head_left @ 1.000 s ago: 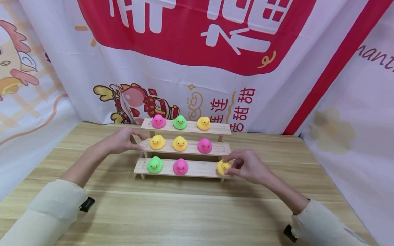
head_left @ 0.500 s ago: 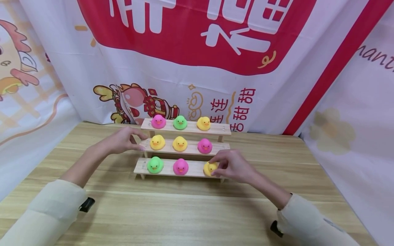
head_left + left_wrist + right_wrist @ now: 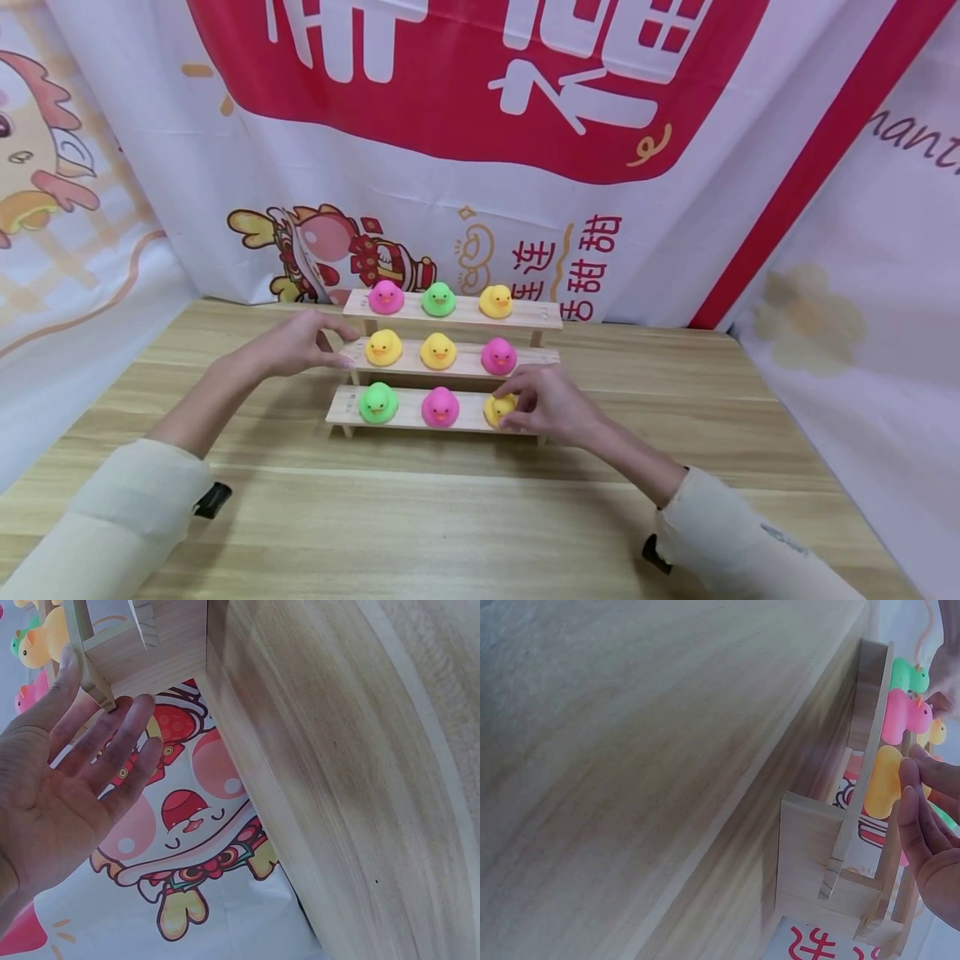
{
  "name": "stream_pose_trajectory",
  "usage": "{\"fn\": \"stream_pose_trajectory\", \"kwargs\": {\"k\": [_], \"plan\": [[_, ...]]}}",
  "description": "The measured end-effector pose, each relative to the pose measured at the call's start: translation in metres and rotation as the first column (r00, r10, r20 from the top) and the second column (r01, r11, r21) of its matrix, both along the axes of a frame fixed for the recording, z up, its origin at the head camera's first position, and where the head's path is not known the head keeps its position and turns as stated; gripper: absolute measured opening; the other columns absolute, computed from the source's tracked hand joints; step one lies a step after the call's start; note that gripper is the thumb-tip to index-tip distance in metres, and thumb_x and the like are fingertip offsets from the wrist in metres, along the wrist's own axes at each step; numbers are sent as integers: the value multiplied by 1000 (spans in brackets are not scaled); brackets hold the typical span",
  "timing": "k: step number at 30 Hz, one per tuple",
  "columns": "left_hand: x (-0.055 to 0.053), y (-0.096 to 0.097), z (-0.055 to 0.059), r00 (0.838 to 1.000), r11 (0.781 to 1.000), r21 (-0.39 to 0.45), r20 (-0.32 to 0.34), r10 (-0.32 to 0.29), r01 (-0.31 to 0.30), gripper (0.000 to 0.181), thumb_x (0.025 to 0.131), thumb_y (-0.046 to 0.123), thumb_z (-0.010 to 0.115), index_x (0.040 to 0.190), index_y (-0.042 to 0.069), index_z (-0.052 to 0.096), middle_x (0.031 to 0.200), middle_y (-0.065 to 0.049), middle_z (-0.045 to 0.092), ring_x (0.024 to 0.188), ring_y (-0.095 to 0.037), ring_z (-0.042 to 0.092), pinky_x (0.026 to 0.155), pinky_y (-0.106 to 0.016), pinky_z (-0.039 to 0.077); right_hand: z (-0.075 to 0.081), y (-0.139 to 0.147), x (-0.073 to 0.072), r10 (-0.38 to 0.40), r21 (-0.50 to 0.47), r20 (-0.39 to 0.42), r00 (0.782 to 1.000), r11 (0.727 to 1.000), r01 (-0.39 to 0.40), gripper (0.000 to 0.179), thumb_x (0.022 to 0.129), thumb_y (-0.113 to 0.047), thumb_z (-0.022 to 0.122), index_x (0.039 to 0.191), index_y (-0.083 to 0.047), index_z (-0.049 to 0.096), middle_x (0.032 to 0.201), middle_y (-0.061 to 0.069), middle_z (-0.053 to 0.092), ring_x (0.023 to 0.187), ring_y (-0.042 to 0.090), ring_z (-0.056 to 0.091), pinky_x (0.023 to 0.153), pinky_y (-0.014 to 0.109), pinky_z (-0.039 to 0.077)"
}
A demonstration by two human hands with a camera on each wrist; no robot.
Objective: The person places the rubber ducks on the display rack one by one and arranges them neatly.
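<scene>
A three-tier wooden display stand [image 3: 474, 409] bears several rubber ducks in pink, green and yellow. My right hand [image 3: 557, 406] pinches a yellow rubber duck [image 3: 498, 409] between thumb and fingers at the right part of the bottom tier; the right wrist view shows that yellow duck [image 3: 883, 784] beside a pink one [image 3: 904, 718]. At the stand's left end, my left hand [image 3: 303, 342] holds the end of the middle tier, thumb on one side and fingers on the other. In the left wrist view, the left hand's thumb [image 3: 64, 686] lies close to a yellow duck [image 3: 46, 637].
Below the stand lies a wood-grain table [image 3: 450, 525]. Behind it hangs a printed white and red cloth [image 3: 480, 125], with more cloth at both sides. A green duck [image 3: 378, 403] and a pink duck [image 3: 440, 407] share the bottom tier.
My right hand has slid the yellow rubber duck leftward along the bottom tier, from its right end toward the pink duck. My left hand has stayed at the stand's left end.
</scene>
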State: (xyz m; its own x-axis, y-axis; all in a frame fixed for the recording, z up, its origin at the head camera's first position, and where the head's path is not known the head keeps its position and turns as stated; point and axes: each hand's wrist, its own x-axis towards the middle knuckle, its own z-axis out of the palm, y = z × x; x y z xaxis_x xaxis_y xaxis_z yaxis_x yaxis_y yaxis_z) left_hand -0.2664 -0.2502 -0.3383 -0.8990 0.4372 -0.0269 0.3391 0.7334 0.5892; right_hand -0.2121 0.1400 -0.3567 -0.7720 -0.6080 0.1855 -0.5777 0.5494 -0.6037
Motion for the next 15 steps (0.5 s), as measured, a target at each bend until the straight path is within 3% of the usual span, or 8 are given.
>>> {"fn": "stream_pose_trajectory", "kwargs": {"k": [6,12,15], "plan": [[-1,-2,-2,1000,1000,8,-11,-12,12,45,89,18,84,124,-6,70,126,-27,69,84,-20,71,74,-36,62,-2,1,1,-12,-7,20,1000,1000,12,27,82,-6,89,107,-5,78,103,6,75,66,5,61,54,24,56],[2,-6,-7,997,999,27,-65,-36,37,46,90,18,83,126,-6,68,129,-27,67,92,-27,72,80,-41,62,-1,9,5,-18,-37,19,1000,999,19,40,83,-7,88,121,-1,74,121,12,71,75,4,65,66,22,59],[5,-8,-11,993,998,21,-102,-53,55,48,92,23,81,128,-6,67,129,-27,67,96,-30,72,84,-44,62,1,21,9,-42,-53,-14,999,998,42,39,85,-8,87,120,-2,73,118,13,72,74,4,66,67,24,60]]}}
